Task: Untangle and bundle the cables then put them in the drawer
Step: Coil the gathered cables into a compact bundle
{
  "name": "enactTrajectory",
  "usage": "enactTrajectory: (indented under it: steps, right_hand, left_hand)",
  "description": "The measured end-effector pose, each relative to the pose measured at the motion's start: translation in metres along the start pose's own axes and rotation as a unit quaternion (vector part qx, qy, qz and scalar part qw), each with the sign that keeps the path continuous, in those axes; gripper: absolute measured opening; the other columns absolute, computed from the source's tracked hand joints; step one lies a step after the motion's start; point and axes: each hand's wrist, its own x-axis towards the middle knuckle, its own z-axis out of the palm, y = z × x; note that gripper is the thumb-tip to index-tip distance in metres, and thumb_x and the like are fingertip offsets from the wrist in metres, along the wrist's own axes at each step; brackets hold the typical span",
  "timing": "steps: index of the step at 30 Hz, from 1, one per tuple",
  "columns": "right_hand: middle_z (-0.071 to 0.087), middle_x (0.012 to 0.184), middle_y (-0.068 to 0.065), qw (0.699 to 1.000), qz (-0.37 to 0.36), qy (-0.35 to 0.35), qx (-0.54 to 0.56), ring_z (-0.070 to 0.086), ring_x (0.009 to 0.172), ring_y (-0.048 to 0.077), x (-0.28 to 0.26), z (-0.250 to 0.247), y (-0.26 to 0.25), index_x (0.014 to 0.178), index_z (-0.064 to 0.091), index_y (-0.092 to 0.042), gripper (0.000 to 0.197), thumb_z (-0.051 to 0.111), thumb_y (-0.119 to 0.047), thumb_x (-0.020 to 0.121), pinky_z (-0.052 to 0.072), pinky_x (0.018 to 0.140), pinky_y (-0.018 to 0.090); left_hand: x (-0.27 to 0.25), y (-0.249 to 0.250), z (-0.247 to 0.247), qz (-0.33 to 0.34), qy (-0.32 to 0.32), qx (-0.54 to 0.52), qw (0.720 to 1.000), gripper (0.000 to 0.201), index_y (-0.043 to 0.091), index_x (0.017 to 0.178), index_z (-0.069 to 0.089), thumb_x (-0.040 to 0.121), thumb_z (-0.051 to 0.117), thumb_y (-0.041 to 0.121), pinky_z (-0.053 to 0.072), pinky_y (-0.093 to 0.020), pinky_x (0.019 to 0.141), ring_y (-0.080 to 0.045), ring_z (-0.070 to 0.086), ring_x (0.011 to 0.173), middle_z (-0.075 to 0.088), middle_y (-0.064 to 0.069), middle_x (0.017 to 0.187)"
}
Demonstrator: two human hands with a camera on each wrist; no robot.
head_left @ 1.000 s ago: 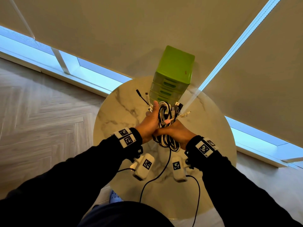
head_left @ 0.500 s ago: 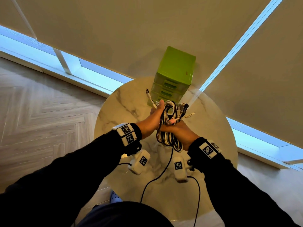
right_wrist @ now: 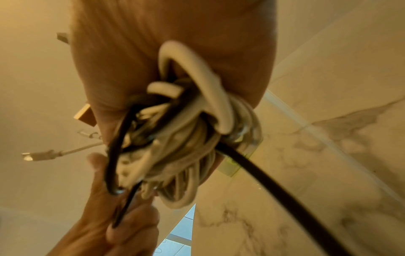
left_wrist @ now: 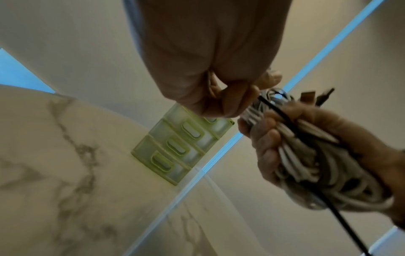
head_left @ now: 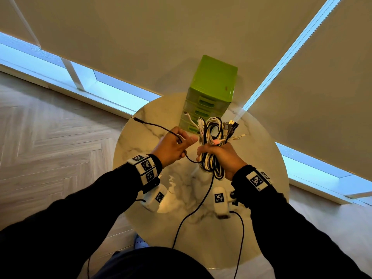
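The right hand [head_left: 223, 158] is wrapped round a cable bundle [head_left: 211, 146] of looped white and black cords, its grip pressed tight about the middle of the coil; the loops stand up above the fist and hang down below it, and several plug ends [head_left: 231, 125] fan out at the top right. The left hand [head_left: 171, 147] sits just beside it, pinching a thin black cable [head_left: 159, 126] between thumb and fingers — that strand leads back into the bundle on one side, while its free end stretches out to the left above the tabletop [head_left: 153, 117]. Both hands are raised over the round marble top; behind them, at its far edge, stands a green drawer unit [head_left: 213, 85] — all its drawers look pushed in.
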Motion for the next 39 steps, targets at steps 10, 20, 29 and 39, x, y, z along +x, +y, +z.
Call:
enactTrajectory:
  steps: [10, 20, 29, 39]
  right_hand:
    - [0.071, 0.079, 0.025, 0.997, 0.001, 0.068, 0.026, 0.07, 0.065, 0.028, 0.003, 0.008, 0.003, 0.089, 0.071, 0.013, 0.015, 0.072, 0.004, 0.077, 0.057, 0.065, 0.033]
    - [0.074, 0.085, 0.025, 0.996, -0.037, 0.058, 0.053, 0.072, 0.077, 0.036, -0.001, 0.016, 0.006, 0.092, 0.072, 0.01, 0.017, 0.071, 0.002, 0.076, 0.06, 0.079, 0.046]
    - [0.071, 0.09, 0.024, 0.986, -0.008, 0.084, 0.14, 0.068, 0.079, 0.03, 0.009, 0.005, 0.009, 0.099, 0.069, 0.013, 0.026, 0.074, -0.003, 0.08, 0.057, 0.079, 0.044]
    - [0.07, 0.107, 0.029, 0.981, 0.016, 0.056, 0.185, 0.068, 0.092, 0.035, 0.011, 0.007, 0.008, 0.111, 0.067, 0.01, 0.034, 0.074, -0.006, 0.083, 0.057, 0.085, 0.048]
  left_hand:
    - [-0.007, 0.002, 0.015, 0.036, 0.057, -0.133, 0.989, 0.023, 0.001, 0.101, 0.062, 0.097, 0.066, 0.023, 0.056, -0.026, 0.067, -0.012, 0.062, 0.063, 0.068, -0.008, 0.077]
    - [-0.005, 0.002, 0.026, -0.027, 0.001, -0.165, 0.986, 0.035, 0.018, 0.122, 0.064, 0.109, 0.034, 0.03, 0.029, -0.019, 0.049, -0.007, 0.027, 0.053, 0.026, 0.003, 0.071]
    - [-0.017, -0.009, 0.008, 0.162, -0.007, 0.193, 0.968, 0.031, 0.031, 0.13, 0.067, 0.098, 0.063, 0.03, 0.046, -0.014, 0.071, -0.006, 0.06, 0.062, 0.058, -0.006, 0.08]
    - [-0.006, -0.015, 0.003, 0.294, -0.006, 0.262, 0.919, 0.029, 0.019, 0.127, 0.069, 0.098, 0.062, 0.022, 0.034, -0.017, 0.076, -0.009, 0.044, 0.084, 0.047, 0.006, 0.089]
